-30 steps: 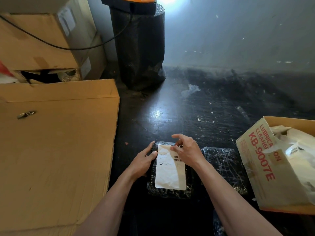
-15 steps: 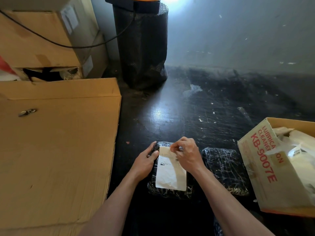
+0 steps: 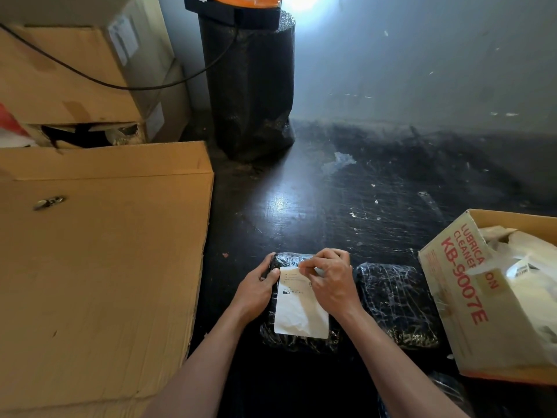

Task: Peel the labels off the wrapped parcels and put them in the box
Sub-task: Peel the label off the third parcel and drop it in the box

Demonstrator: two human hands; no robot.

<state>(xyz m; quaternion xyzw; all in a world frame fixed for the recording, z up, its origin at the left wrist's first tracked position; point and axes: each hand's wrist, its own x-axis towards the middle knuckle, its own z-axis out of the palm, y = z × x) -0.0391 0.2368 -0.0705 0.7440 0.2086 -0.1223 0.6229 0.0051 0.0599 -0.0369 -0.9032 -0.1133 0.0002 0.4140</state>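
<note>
While the left hand (image 3: 256,289) braces the near-left edge of the wrapped parcel (image 3: 301,339) with its fingers curled against the black film, the right hand (image 3: 331,282) has closed from an open, spread reach a second ago into a pinch at the far edge of the white label (image 3: 301,312) — thumb and forefinger meet there, apparently on the top edge, though whether any paper is yet lifted cannot be told. The change marks, in all likelihood, the start of the peel: the label otherwise lies flat on the parcel, its near edge and both near corners still down. The parcel rests on the dark floor directly in front of the person, between a large flat carton (image 3: 99,267) at the left and a second wrapped parcel (image 3: 398,303) just to its right. The label is a tall rectangle; its long axis runs away from the person, tilted slightly, with the printed end far and the blank end near. The open box (image 3: 452,285) — printed in red and already holding crumpled white material — stands at the right, beyond the second parcel, within reach for the drop-off.
</note>
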